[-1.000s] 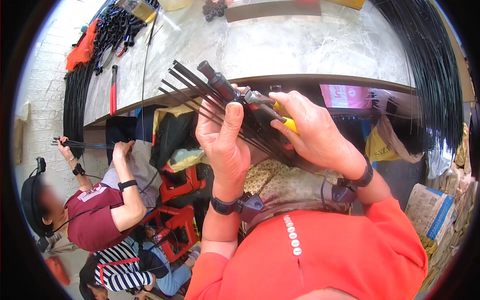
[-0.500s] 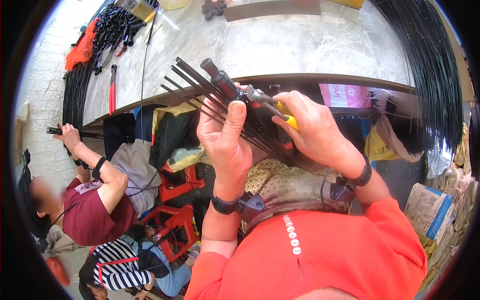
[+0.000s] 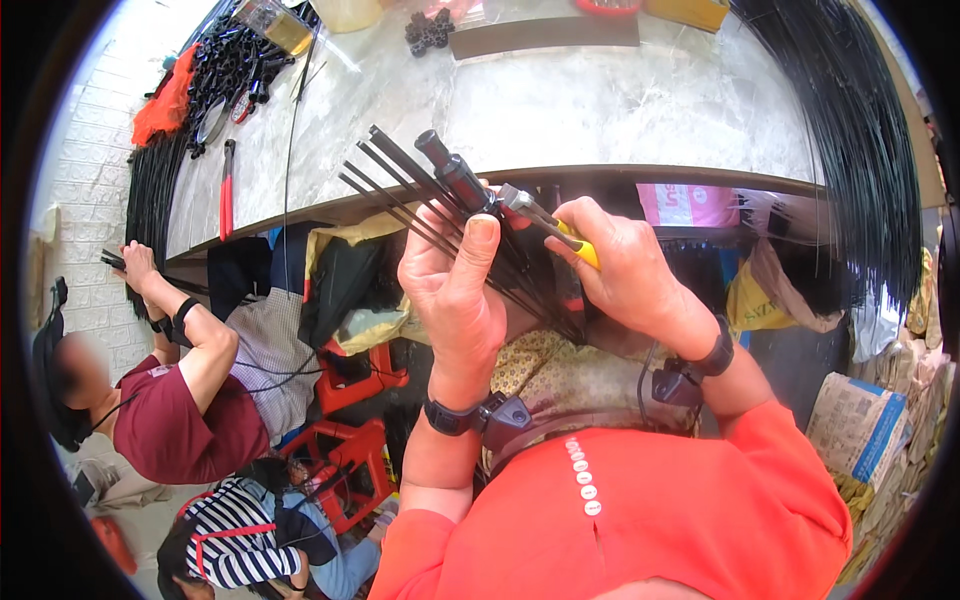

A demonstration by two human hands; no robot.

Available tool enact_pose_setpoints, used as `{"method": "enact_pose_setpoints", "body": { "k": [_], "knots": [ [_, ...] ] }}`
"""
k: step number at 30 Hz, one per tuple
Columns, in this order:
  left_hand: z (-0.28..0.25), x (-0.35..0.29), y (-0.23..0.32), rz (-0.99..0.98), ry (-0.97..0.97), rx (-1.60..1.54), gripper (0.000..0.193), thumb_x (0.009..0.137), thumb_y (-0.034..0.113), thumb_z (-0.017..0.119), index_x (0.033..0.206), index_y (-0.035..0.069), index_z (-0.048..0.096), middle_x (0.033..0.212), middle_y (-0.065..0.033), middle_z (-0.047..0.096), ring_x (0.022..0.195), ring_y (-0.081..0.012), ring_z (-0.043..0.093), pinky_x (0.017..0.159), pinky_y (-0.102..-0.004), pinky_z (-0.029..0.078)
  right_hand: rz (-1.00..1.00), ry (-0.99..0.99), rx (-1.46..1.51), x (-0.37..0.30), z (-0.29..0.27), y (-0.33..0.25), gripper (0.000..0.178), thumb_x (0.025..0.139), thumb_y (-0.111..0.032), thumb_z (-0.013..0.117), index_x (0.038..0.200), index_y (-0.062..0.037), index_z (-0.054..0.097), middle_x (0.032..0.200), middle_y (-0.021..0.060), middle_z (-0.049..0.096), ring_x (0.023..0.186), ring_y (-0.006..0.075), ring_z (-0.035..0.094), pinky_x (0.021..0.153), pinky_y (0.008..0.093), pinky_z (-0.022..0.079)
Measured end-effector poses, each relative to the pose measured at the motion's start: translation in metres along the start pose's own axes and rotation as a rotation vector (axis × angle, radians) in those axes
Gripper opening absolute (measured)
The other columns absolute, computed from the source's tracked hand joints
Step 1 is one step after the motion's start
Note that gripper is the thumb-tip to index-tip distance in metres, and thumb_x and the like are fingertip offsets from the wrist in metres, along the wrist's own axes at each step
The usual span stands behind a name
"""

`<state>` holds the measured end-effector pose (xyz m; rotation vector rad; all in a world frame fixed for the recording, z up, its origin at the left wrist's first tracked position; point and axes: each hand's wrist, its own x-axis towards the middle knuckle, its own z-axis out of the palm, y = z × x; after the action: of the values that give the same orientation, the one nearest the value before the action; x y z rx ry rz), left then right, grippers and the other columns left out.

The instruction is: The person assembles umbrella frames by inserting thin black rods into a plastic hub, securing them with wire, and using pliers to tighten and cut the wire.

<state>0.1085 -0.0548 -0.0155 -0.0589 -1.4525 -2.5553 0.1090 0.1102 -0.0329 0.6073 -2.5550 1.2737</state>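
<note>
Left hand [image 3: 455, 290] wraps round black rods [image 3: 412, 166], right hand [image 3: 635, 265] clenches pliers [image 3: 528, 208]; I see marbled tabletop [image 3: 640, 105] at twelve o'clock, brick wall [image 3: 95, 150] at ten.

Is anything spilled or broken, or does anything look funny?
Nothing looks spilled or broken to me. The untidiest bit is the long black strands drooping off the table's right end in a loose, ragged fringe. The black rods in the left hand splay unevenly too.
</note>
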Motion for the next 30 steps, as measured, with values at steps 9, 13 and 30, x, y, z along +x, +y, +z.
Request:
{"method": "enact_pose_setpoints", "body": {
  "k": [9, 13, 30],
  "knots": [
    [0.002, 0.007, -0.002, -0.047, -0.086, 0.005, 0.030, 0.096, 0.015, 0.065, 0.116, -0.004, 0.055, 0.103, -0.0137, 0.066, 0.091, -0.0218, 0.066, 0.086, -0.0348, 0.055, 0.281, -0.109, 0.416, -0.001, -0.015, -0.005, 0.025, 0.094, -0.021, 0.067, 0.102, -0.0015, 0.053, 0.074, 0.0203, 0.062, 0.070, 0.0379, 0.066, 0.058, 0.0409, 0.048],
    [-0.001, 0.009, -0.004, 0.006, -0.101, 0.064, 0.032, 0.100, 0.022, 0.060, 0.121, -0.001, 0.050, 0.101, -0.0142, 0.066, 0.087, -0.0222, 0.066, 0.081, -0.0356, 0.056, 0.361, -0.070, 0.439, 0.010, -0.060, -0.016, 0.033, 0.099, -0.031, 0.061, 0.110, -0.0013, 0.052, 0.073, 0.0167, 0.063, 0.071, 0.0327, 0.067, 0.065, 0.0383, 0.049],
    [0.028, 0.033, -0.042, -0.069, -0.153, -0.076, 0.031, 0.104, 0.032, 0.049, 0.111, 0.002, 0.052, 0.073, -0.0060, 0.051, 0.054, -0.0114, 0.045, 0.047, -0.0247, 0.037, 0.190, 0.501, -0.780, 0.050, -0.123, 0.105, 0.043, 0.089, -0.037, 0.068, 0.113, -0.0024, 0.059, 0.096, 0.0161, 0.063, 0.090, 0.0352, 0.063, 0.074, 0.0460, 0.050]
  ]
}}
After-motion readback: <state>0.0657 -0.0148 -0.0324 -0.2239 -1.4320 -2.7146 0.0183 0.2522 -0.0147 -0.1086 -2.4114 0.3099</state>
